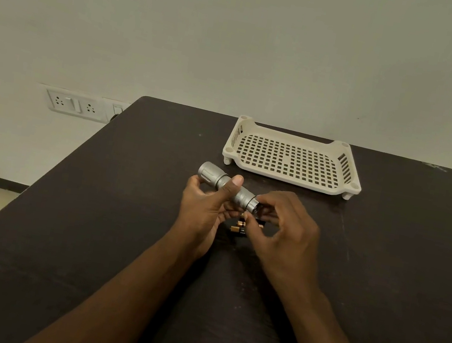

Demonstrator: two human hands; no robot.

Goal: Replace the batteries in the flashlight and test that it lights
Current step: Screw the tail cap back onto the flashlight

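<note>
A silver flashlight (222,183) is held above the dark table (110,212), its head pointing up and to the left. My left hand (204,206) grips its barrel, thumb across the top. My right hand (284,226) has its fingers curled at the flashlight's tail end, pinching a dark part there that is mostly hidden. Beneath the hands, a few black and copper batteries (239,227) lie on the table, partly covered by my fingers.
A cream perforated plastic tray (292,158) stands on short legs behind the hands, with nothing in it. A wall socket panel (75,105) sits on the wall left of the table. The table's left edge drops to the floor.
</note>
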